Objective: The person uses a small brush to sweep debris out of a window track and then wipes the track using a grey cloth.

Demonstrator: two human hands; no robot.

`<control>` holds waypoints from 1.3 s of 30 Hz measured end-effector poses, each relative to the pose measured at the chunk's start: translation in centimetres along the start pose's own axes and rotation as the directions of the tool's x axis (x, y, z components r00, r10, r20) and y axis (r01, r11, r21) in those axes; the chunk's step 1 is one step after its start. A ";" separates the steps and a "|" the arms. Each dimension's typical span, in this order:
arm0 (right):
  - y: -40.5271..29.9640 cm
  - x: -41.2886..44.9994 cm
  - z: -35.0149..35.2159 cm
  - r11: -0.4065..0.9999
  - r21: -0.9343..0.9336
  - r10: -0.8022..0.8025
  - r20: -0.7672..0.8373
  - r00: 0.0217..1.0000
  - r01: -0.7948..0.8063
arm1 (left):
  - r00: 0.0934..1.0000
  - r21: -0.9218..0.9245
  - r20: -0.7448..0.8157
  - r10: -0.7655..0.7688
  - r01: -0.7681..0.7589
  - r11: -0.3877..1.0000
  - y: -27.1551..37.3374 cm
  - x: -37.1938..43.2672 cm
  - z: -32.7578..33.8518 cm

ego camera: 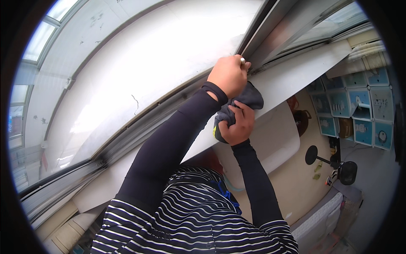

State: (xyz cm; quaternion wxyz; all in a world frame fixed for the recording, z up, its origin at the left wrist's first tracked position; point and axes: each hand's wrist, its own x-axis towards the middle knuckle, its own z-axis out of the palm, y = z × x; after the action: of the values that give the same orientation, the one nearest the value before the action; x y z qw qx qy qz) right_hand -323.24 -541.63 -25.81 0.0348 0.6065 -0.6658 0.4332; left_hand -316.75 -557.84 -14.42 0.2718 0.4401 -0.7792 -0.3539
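Observation:
My left hand (226, 75) is closed around a slim tool whose white rounded end (242, 60) pokes out by the thumb; the rest of it is hidden. That hand is at the foot of the metal window sash frame (276, 35), above the sliding window track (142, 119). Just below it, my right hand (238, 123) grips a bunched dark grey cloth (250, 96) with a yellow-green patch at its lower edge. The cloth lies over the white window sill (304, 70). Black sleeves cover both forearms.
Beyond the track is a bright white ledge (152, 66) with a dark crack. Under the sill stands a pale plastic tub (279, 139). Blue-fronted storage cubes (363, 108) and a black stand with a round base (345, 173) are on the right. A bed-like piece (320, 219) is lower right.

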 end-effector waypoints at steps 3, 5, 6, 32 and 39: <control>0.2 -0.1 0.0 1.000 0.005 -0.004 0.001 1.000 0.004 | 0.999 -0.129 0.006 0.046 -0.045 0.991 -0.3 -0.3 0.6; 0.2 -0.1 -0.1 1.000 0.007 -0.007 0.004 1.000 0.006 | 1.000 -0.139 0.020 0.010 -0.007 0.990 -1.0 -0.7 0.6; 0.1 -0.2 -0.1 1.000 0.002 0.001 0.011 1.000 -0.001 | 0.999 -0.151 0.039 -0.024 0.030 0.988 -0.9 -0.9 0.4; 0.0 0.1 -0.4 0.999 0.000 0.045 0.051 0.998 -0.045 | 0.996 -0.092 0.089 -0.031 0.039 0.995 -2.3 -5.1 -5.2; -0.3 0.0 -0.3 0.999 -0.015 0.049 0.054 0.997 -0.049 | 0.991 -0.107 0.107 -0.079 0.090 0.990 -2.9 -6.1 -6.1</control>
State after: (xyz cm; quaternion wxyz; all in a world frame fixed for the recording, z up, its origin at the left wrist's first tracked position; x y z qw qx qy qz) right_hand -323.14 -541.45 -25.47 0.0104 0.6012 -0.6843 0.4126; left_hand -307.99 -555.46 -13.76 0.2406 0.4382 -0.7516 -0.4303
